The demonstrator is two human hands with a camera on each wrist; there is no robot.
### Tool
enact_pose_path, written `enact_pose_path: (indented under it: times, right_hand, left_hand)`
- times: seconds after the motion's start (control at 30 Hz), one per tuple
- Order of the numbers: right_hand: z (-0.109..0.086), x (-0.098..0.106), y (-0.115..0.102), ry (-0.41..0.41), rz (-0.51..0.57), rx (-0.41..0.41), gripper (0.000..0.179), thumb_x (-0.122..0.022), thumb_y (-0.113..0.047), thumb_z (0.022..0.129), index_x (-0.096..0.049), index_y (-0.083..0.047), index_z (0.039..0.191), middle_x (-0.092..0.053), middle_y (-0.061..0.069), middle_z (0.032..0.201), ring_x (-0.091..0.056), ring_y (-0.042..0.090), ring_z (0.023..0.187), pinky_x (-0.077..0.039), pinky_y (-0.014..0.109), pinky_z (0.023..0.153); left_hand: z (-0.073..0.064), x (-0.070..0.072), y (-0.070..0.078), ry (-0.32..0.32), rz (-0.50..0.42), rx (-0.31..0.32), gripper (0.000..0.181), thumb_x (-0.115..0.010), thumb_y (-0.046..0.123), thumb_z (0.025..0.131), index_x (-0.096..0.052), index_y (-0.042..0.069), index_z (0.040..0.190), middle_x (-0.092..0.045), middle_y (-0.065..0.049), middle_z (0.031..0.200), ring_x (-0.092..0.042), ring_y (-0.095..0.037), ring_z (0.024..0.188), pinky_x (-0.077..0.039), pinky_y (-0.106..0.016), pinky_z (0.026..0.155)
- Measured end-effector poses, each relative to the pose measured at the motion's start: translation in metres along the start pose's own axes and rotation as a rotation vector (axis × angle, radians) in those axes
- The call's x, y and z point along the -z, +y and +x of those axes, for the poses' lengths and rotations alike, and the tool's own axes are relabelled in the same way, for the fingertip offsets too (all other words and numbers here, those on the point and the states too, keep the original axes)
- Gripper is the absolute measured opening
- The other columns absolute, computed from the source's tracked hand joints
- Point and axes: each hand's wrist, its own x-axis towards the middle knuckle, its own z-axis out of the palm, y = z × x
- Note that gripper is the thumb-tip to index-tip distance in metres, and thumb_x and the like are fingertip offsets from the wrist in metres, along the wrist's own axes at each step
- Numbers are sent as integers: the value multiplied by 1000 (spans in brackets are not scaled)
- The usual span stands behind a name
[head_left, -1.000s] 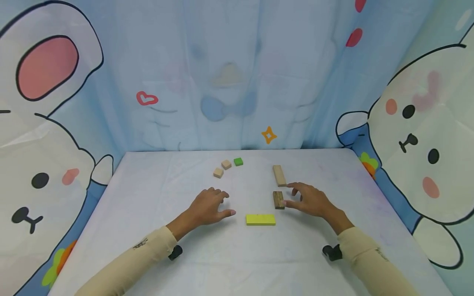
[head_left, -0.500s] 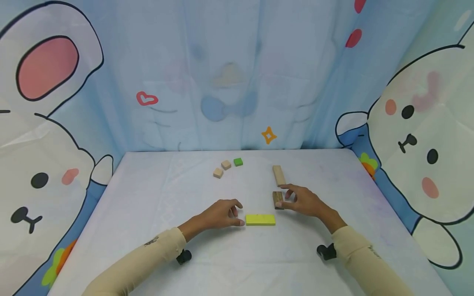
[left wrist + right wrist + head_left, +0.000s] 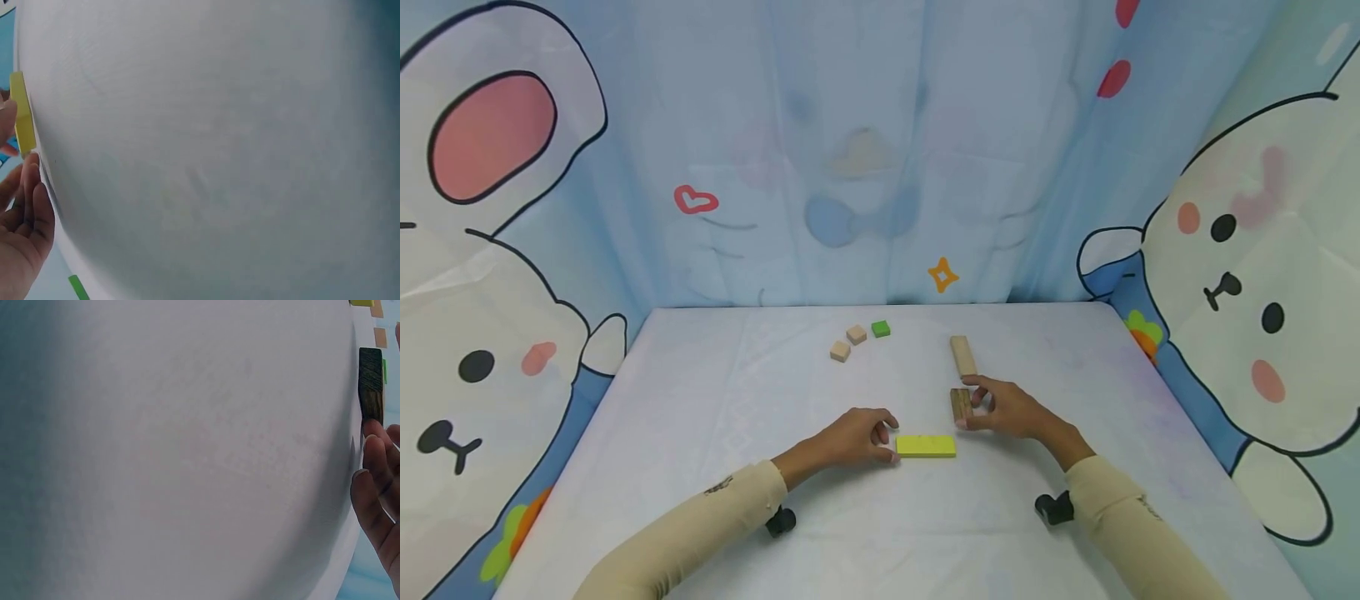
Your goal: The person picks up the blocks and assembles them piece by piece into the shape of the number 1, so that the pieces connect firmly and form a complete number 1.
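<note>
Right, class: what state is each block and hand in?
Yellow block: lying flat
Dark block: lying
Pale plank: lying
Left pale cube: untouched
Right pale cube: untouched
Green cube: untouched
Left hand: at yellow block's end, grip unclear
Right hand: at dark block, grip unclear

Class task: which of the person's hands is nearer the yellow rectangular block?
Left. The left hand is at the left end of the yellow block; the right hand is beyond its far right corner, at the dark brown wooden block.
</note>
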Motion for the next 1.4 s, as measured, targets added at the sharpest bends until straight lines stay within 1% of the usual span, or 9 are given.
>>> enact_pose_path:
  times: [0.2, 0.3, 0.4, 0.57, 0.7, 0.8, 1.03, 1.27, 1.4]
  right_hand:
    - [3, -1, 0, -8, 4, 39, 89, -89, -39, 74, -49, -5, 145, -61, 4, 103, -49, 16, 82, -42, 30, 69]
    - [4, 0, -2, -25, 23, 57, 88, -90, -34, 74, -49, -2, 144, -60, 5, 103, -49, 17, 82, -42, 30, 69]
    - [4, 0, -4, -42, 28, 53, 87, -90, -33, 74, -49, -1, 144, -60, 5, 104, -49, 16, 82, -42, 28, 69]
    - [6, 1, -1, -54, 24, 62, 83, -89, -30, 76, -50, 1, 142, -59, 4, 104, -48, 15, 81, -42, 28, 69]
    - [7, 2, 1, -61, 32, 81, 79, -87, -26, 78, -50, 2, 142, -59, 4, 103, -49, 15, 81, -42, 28, 68]
    - [7, 3, 1, -65, 31, 91, 77, -86, -24, 78, -51, 3, 141, -59, 4, 103, -49, 15, 81, -43, 27, 68]
    - [9, 3, 4, -68, 21, 78, 72, -85, -24, 80, -53, 1, 140, -59, 3, 103, -50, 15, 83, -44, 28, 71]
    - [8, 3, 6, -70, 19, 71, 71, -85, -24, 81, -53, 1, 139, -60, 3, 102, -51, 15, 83, -45, 29, 72]
    - [7, 3, 6, -70, 29, 67, 71, -85, -24, 80, -53, 1, 139, -60, 3, 102, -52, 15, 84, -46, 29, 72]
  left_hand:
    - [2, 1, 4, -25, 10, 6, 45, -83, 24, 84, -66, 9, 123, -60, 8, 87, -53, -4, 78, -45, -19, 74]
    - [3, 1, 5, -22, 27, -15, 42, -83, 22, 84, -68, 7, 120, -61, 7, 87, -53, -4, 78, -45, -19, 74]
    - [3, 1, 4, -15, 44, -36, 40, -83, 21, 84, -70, 6, 118, -62, 6, 86, -53, -4, 78, -45, -18, 73]
    - [5, -1, 3, -10, 47, -35, 40, -83, 21, 83, -71, 6, 118, -61, 7, 85, -53, -4, 77, -45, -18, 72]
    - [5, -2, 2, -6, 32, -56, 37, -82, 17, 84, -71, 5, 117, -63, 7, 83, -53, -1, 73, -46, -17, 69]
    - [5, -1, 2, -8, 4, -72, 35, -81, 14, 85, -71, 4, 117, -64, 8, 81, -54, 0, 71, -47, -16, 67]
    - [5, -1, 0, -11, -39, -72, 32, -82, 12, 84, -72, 5, 114, -63, 8, 82, -55, 0, 73, -48, -16, 69]
    - [5, -2, -5, 8, -65, -85, 31, -82, 15, 83, -73, 6, 112, -63, 9, 82, -55, 1, 74, -48, -16, 70]
    - [4, 0, -7, 10, -75, -80, 31, -81, 16, 84, -73, 6, 113, -63, 10, 82, -55, 1, 74, -48, -16, 70]
